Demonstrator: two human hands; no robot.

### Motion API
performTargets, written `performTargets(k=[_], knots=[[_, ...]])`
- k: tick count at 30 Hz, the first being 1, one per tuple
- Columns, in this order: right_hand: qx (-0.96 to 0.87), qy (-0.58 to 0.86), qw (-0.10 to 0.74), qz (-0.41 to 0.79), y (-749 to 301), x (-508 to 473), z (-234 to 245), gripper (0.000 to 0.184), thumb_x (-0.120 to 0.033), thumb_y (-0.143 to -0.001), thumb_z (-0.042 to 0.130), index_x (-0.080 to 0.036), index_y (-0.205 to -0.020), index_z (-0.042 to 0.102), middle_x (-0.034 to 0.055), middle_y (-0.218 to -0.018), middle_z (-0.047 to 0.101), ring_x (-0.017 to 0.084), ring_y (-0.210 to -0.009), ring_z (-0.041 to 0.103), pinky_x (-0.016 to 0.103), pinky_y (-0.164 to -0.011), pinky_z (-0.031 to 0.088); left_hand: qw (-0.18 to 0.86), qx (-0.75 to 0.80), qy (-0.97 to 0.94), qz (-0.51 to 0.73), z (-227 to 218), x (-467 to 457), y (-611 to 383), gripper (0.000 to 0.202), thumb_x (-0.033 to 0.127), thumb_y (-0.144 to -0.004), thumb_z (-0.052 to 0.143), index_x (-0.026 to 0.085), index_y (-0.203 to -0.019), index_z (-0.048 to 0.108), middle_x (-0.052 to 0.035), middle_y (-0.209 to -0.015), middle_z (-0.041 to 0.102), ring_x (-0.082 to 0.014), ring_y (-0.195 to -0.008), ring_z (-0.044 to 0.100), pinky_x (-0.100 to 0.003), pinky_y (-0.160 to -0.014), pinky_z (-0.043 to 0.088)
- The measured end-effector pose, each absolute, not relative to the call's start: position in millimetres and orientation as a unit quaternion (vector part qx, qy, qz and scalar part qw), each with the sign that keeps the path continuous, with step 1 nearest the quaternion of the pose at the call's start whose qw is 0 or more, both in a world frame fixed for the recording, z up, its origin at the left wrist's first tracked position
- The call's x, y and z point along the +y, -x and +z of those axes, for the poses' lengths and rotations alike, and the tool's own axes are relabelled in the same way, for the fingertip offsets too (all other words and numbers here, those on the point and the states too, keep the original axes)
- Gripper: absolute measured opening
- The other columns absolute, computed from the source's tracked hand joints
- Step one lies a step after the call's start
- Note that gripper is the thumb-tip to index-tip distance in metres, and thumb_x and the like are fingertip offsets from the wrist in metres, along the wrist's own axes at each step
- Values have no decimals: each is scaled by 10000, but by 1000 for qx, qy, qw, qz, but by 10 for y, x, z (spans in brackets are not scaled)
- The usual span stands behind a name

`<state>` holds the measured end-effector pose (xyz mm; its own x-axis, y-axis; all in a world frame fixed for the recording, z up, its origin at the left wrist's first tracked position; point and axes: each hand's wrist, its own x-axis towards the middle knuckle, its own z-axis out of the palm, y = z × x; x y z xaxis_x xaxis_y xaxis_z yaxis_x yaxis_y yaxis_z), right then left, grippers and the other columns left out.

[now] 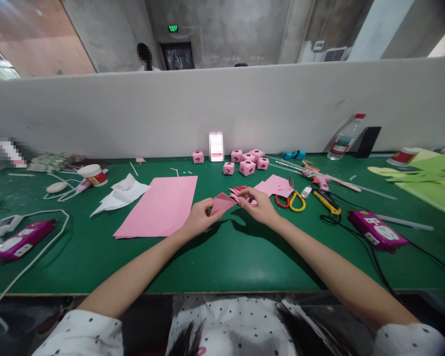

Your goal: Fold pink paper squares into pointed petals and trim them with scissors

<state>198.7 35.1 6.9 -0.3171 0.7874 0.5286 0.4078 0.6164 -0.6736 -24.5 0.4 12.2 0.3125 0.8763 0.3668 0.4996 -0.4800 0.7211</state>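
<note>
My left hand is closed on a folded pink paper piece, held between thumb and fingers over the table. Just to its right, my right hand has its fingertips pinched at a cluster of folded pink paper pieces. How many pieces it grips is hidden by the fingers. Flat pink paper squares lie behind the right hand. Left of my left hand rests a stack of large pink paper sheets. Several finished pink paper cubes stand by the partition.
Scissors, a yellow utility knife, a glue gun and a purple power strip with cables lie right. A phone leans on the partition. White paper, a paper cup and another purple strip are left.
</note>
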Motion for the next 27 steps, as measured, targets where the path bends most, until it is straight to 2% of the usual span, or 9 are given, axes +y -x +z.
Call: performTargets(k=[2,3,8,13,19,22,25,27], knots=[[-813,344,414,222,-1931,297,58,259,-317,-869,576,-188,-1091,607,72,-957,680,182,-789,617,298,-685,477,223,443,-782,378,116,8,242,248,374,-852,597,151,-745,624,-4,-722,540,-137,-668,483,-250,-618,361],[-828,329,401,214,-1898,270,50,252,-306,-870,578,-188,-1091,605,76,-981,676,186,-819,617,299,-704,475,214,438,-786,381,113,9,239,253,363,-856,594,153,-716,607,-6,-730,533,-137,-677,485,-254,-631,368],[-861,319,371,137,-1791,211,13,97,-249,-871,546,-180,-840,607,41,-773,639,168,-711,568,281,-655,426,207,414,-795,391,95,11,234,227,334,-871,581,158,-730,610,-37,-836,577,-149,-764,535,-262,-688,407],[-841,356,385,131,-1845,264,-7,43,-209,-827,578,-187,-820,614,25,-775,655,158,-714,592,270,-677,440,202,426,-790,391,95,11,217,247,380,-865,585,162,-759,634,-32,-781,590,-153,-718,530,-265,-651,410],[-807,390,421,138,-1976,342,11,92,-218,-852,553,-185,-790,612,25,-767,665,155,-687,603,274,-669,451,200,429,-790,389,95,9,233,246,382,-861,585,160,-773,648,-38,-808,607,-158,-728,539,-271,-664,420],[-795,385,442,155,-1963,318,32,118,-267,-888,540,-181,-895,620,45,-840,675,163,-733,611,276,-677,457,202,428,-793,385,88,12,240,229,363,-863,584,161,-783,657,-39,-813,606,-157,-731,541,-269,-667,420],[-822,349,412,180,-1880,255,18,225,-327,-880,587,-187,-1054,607,66,-968,683,176,-818,620,277,-710,456,209,415,-799,383,94,9,229,208,338,-864,585,161,-790,666,-39,-813,605,-157,-749,546,-268,-685,421],[-845,333,385,165,-1814,215,-9,171,-321,-882,582,-181,-974,618,57,-895,680,172,-776,603,271,-688,429,214,413,-798,382,102,3,219,182,314,-862,584,162,-807,667,-37,-815,604,-154,-753,548,-263,-685,418]])
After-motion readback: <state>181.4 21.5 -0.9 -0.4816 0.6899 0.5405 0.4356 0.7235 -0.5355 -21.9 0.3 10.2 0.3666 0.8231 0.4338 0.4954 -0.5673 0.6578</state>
